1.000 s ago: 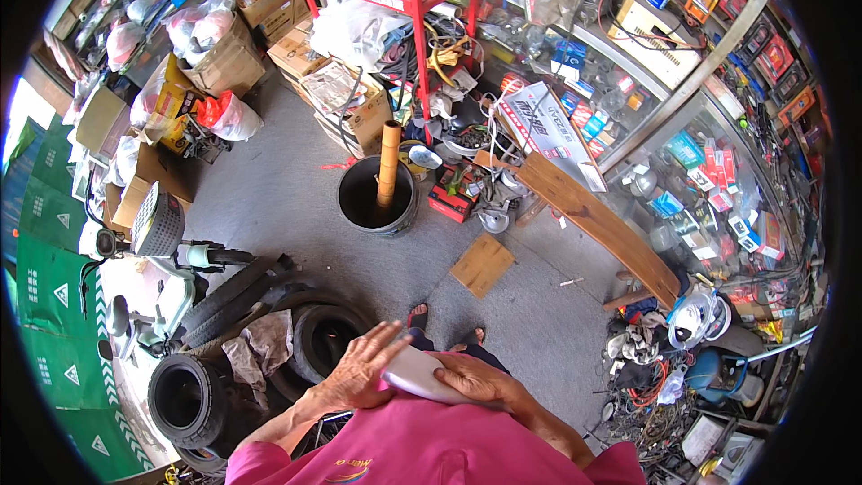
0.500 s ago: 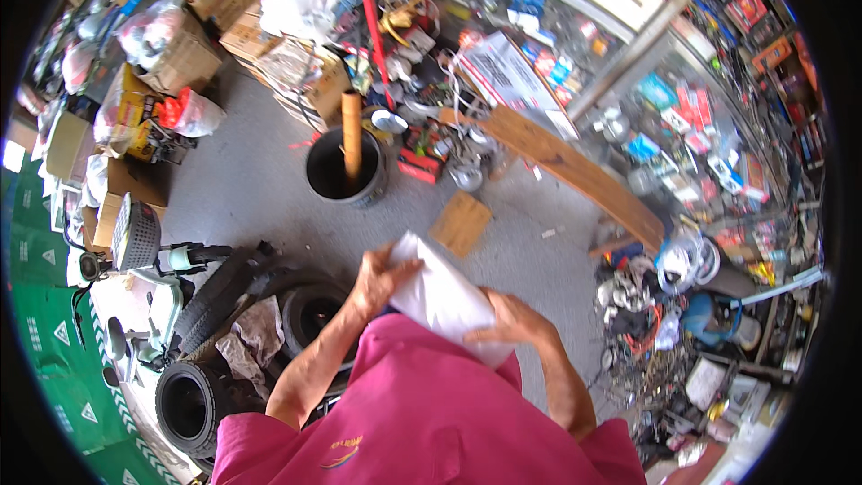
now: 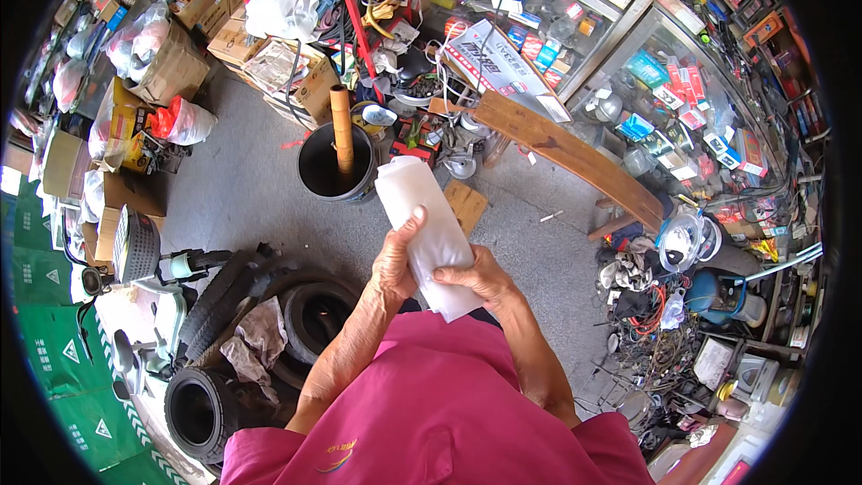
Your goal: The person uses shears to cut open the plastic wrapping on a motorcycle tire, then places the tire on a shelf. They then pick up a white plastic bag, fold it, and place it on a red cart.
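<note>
A translucent white plastic roll (image 3: pixel 420 202), flattened and tilted with its top end toward the far left, is held out in front of my pink shirt. My left hand (image 3: pixel 398 256) grips its left side, thumb lying across the top face. Around its lower right side my right hand (image 3: pixel 483 277) is closed, with the thumb pressed on the near part. Fingers of both hands are partly hidden beneath the plastic. Just beyond the roll stands a black bucket (image 3: pixel 312 181) with an upright bamboo tube (image 3: pixel 341 126) inside. A flat brown piece of board (image 3: pixel 466 206) lies on the floor behind the roll.
Several old tyres (image 3: pixel 194 410) lie at the near left beside a scooter (image 3: pixel 175 310). A wooden bench (image 3: pixel 566 157) stands at the right, near a glass display case (image 3: pixel 620 94). Cardboard boxes (image 3: pixel 171 67) and a red rack (image 3: pixel 346 4) are farther off. Tangled cables (image 3: pixel 642 368) cover the right floor.
The white roll has moved up and away from my body and turned more lengthwise. Both hands went with it, and the right hand has come inward, closer to the left.
</note>
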A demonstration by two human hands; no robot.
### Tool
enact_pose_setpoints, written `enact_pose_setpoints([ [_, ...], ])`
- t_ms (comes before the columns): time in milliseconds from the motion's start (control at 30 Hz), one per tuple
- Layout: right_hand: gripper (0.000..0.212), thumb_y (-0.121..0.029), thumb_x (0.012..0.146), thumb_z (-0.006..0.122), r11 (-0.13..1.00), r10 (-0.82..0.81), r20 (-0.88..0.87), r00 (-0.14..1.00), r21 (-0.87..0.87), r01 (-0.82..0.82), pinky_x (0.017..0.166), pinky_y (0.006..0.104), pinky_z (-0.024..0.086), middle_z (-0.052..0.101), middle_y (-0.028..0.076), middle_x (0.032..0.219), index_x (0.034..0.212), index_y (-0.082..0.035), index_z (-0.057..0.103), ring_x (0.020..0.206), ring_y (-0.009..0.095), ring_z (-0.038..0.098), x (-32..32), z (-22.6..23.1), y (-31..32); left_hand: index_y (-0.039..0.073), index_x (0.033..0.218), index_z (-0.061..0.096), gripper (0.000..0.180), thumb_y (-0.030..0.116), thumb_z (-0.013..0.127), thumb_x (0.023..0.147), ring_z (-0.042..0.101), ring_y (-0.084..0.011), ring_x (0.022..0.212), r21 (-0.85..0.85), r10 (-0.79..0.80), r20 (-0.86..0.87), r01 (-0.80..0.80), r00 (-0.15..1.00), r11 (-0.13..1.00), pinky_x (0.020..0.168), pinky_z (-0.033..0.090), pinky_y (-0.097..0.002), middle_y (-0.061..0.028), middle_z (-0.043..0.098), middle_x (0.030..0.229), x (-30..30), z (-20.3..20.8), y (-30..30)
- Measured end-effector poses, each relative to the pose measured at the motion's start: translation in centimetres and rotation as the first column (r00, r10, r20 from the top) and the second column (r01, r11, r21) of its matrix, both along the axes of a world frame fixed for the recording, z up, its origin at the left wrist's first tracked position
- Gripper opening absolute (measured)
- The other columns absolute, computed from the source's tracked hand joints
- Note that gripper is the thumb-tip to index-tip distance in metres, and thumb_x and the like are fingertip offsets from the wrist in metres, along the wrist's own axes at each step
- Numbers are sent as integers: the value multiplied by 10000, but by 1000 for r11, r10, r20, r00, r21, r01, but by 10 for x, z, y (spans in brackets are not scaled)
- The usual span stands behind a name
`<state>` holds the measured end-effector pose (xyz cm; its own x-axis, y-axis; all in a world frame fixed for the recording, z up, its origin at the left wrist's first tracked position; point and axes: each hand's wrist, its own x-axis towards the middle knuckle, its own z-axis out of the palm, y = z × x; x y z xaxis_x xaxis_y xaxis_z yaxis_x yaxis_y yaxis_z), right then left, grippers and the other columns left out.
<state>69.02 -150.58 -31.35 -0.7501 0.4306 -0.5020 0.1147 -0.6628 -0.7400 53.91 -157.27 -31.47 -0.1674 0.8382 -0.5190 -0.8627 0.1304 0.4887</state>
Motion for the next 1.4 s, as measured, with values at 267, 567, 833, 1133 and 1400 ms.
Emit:
enact_pose_setpoints([
  [267, 695, -385, 662, 859, 696, -255, 114, 960, 711, 100, 667, 342, 541, 632, 166, 898, 1050, 83, 521, 786, 224, 645, -12, -17, -59, 28, 1193, 521, 402, 342, 552, 944, 651, -271, 936, -48, 281, 334, -282, 900, 958, 854, 532, -463, -122, 653, 1059, -29, -50, -13],
  [567, 663, -446, 771, 758, 843, 145, 394, 908, 430, -321, 742, 331, 530, 628, 211, 1041, 1140, 71, 569, 910, 245, 636, 31, -19, -15, -13, 1005, 632, 303, 272, 645, 901, 676, -206, 733, -11, 285, -384, -313, 878, 950, 647, 572, -329, -113, 677, 872, -37, -12, -3],
  [833, 801, -396, 640, 864, 600, 112, 224, 968, 762, -246, 795, 322, 503, 626, 167, 1077, 1230, 21, 519, 956, 188, 605, 27, 30, 41, 15, 814, 685, 387, 401, 711, 834, 482, -75, 617, -285, -637, -742, 763, 208, 581, 534, 395, -279, 32, 561, 632, -22, 7, 5],
  [1133, 345, -266, 678, 850, 883, 93, 261, 961, 425, -201, 608, 304, 489, 678, 24, 756, 883, -33, 699, 691, 144, 621, 64, -13, 30, 34, 1374, 421, 790, 451, 733, 779, 556, -229, 1075, -340, -689, -725, 868, 4, 363, 964, 404, -324, -143, 597, 1180, -34, -13, -45],
  [1400, 327, -265, 687, 846, 740, 461, 427, 778, 300, -603, 746, 263, 456, 697, 19, 747, 895, -38, 735, 734, 68, 585, 92, -18, 20, -11, 1193, 590, 457, 160, 716, 788, 591, -137, 895, -181, -737, -663, 928, 131, 327, 799, 475, -302, -89, 685, 954, -30, -17, -63],
])
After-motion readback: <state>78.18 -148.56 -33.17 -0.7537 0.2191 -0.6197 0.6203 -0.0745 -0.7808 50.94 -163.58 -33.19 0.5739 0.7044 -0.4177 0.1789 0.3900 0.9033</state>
